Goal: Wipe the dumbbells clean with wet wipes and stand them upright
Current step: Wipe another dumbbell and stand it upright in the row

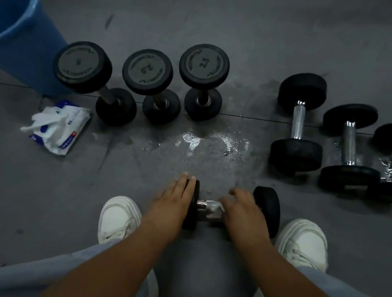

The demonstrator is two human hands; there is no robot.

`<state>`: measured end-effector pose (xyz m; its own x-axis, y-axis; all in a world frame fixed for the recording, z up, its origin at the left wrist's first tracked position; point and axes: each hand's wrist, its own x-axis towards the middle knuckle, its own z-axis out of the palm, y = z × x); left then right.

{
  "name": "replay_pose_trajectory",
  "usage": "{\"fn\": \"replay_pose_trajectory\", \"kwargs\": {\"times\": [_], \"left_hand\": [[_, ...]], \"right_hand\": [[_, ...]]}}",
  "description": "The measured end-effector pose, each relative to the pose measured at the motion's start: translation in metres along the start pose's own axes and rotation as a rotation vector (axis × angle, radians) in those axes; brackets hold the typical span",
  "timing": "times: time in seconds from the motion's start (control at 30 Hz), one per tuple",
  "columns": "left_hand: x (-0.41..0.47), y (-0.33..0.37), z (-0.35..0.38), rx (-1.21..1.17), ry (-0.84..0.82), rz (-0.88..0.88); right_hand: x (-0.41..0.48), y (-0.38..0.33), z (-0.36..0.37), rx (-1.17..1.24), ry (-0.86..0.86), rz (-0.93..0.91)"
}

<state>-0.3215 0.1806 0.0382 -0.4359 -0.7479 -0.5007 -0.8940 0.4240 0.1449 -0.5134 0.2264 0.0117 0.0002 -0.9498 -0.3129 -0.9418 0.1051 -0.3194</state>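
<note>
The dumbbell [268, 209] lies on the floor near, between the shoes; the left hand [175, 197] presses straight fingers on its left head, likely to stop it rolling; the right hand [244, 210] clenches a wet wipe [214, 208] round the handle; three upright dumbbells [147, 71] stand far left.

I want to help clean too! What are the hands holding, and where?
The right hand grips a wet wipe round the handle of the dumbbell. The left hand holds nothing; it rests flat on the left end.
</note>
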Motion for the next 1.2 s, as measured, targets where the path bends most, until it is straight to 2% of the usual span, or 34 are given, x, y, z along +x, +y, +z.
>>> {"fn": "replay_pose_trajectory", "kwargs": {"times": [0.07,0.13,0.17,0.33,0.4,0.47,0.53,0.6,0.7,0.83,0.97,1.07,1.2], "left_hand": [[0.0,0.001,0.006,-0.007,0.013,0.013],[0.002,-0.003,0.01,-0.011,-0.001,0.021],[0.003,-0.004,0.011,-0.016,-0.019,0.011],[0.008,0.0,0.013,0.025,0.031,-0.011],[0.009,-0.001,0.014,-0.007,0.053,-0.005],[0.009,-0.001,0.014,-0.035,0.07,0.0],[0.009,0.0,0.014,-0.051,0.066,0.001],[0.01,-0.001,0.015,-0.062,0.059,-0.001],[0.011,0.0,0.013,-0.065,0.049,-0.001],[0.011,-0.001,0.009,-0.09,0.032,-0.001],[0.015,-0.001,0.007,-0.096,0.032,-0.001],[0.012,-0.001,0.006,-0.11,0.014,-0.004],[0.018,-0.002,0.001,-0.113,-0.021,-0.015]], "right_hand": [[-0.004,-0.011,0.004,0.214,0.135,0.16],[-0.004,-0.023,0.008,0.547,0.19,0.324],[-0.003,-0.027,0.011,0.632,0.205,0.358],[0.005,-0.047,0.013,0.697,0.27,0.282],[0.002,-0.054,0.02,0.634,0.185,0.175],[-0.014,-0.059,0.03,0.381,0.108,0.061],[-0.025,-0.056,0.035,0.181,0.129,0.025],[-0.017,-0.047,0.033,0.105,0.131,0.01],[0.009,-0.036,0.028,0.058,0.089,0.042],[-0.024,-0.059,0.045,-0.007,0.074,0.115],[-0.007,-0.054,0.046,-0.095,0.025,0.064],[-0.023,-0.059,0.048,-0.097,0.026,0.123],[-0.044,-0.055,0.053,-0.148,0.079,-0.003]]}}
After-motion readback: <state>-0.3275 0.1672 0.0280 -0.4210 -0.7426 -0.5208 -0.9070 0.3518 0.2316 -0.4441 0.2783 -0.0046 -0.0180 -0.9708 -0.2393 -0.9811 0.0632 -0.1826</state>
